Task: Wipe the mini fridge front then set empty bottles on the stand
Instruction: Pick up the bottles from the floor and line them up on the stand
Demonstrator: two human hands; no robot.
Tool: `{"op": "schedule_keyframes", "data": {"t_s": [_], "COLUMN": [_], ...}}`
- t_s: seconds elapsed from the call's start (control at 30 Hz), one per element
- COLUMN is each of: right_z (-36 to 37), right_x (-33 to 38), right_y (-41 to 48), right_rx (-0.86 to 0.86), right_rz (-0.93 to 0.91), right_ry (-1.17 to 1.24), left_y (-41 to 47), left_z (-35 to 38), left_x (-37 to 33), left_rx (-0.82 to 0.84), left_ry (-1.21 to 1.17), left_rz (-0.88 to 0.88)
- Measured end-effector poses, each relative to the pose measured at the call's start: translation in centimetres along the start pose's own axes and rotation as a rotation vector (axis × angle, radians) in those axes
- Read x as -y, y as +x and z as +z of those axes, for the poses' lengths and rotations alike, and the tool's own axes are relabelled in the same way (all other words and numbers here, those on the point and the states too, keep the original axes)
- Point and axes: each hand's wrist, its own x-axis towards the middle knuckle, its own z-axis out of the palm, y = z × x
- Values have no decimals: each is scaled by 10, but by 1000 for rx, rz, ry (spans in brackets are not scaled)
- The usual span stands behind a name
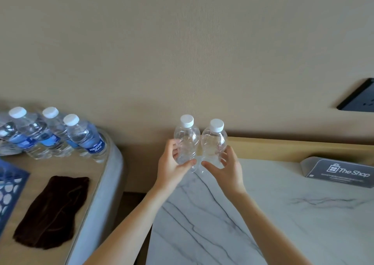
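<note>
Two clear, empty, label-free bottles with white caps stand upright side by side, touching, at the far left corner of the white marble stand top point(273, 214). My left hand point(172, 167) grips the left empty bottle point(187, 141) around its lower body. My right hand point(228, 167) grips the right empty bottle point(215, 143) the same way. Their bases are hidden by my fingers, so I cannot tell whether they rest on the marble. The mini fridge is not in view.
A rounded side table point(95, 183) at left carries several labelled water bottles point(85, 139), a dark brown cloth point(52, 212) and a blue patterned card point(10, 193). A grey "The Shop" sign point(342, 172) sits at the stand's back right. A beige wall rises behind.
</note>
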Motion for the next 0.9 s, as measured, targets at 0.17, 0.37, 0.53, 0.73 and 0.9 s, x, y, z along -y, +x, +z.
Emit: {"op": "schedule_keyframes", "data": {"t_s": [0.17,0.37,0.53,0.73,0.9], "right_z": [4,6,5,6,7], "right_x": [-7,-14,-15,-15,-15], "right_y": [8,6,6,8,8], "right_rx": [-30,-15,-8,10,4], "right_rz": [-6,-1,-2,-1,12], "right_ry": [43,-11,-80,-113,-87], "left_y": [5,2,1,1,0], "left_z": [5,3,1,-1,0], "left_x": [5,7,5,2,0], "left_rx": [-16,1,24,35,29], "left_ry": [-31,-22,24,47,48], "left_rz": [-4,24,11,-20,-22]}}
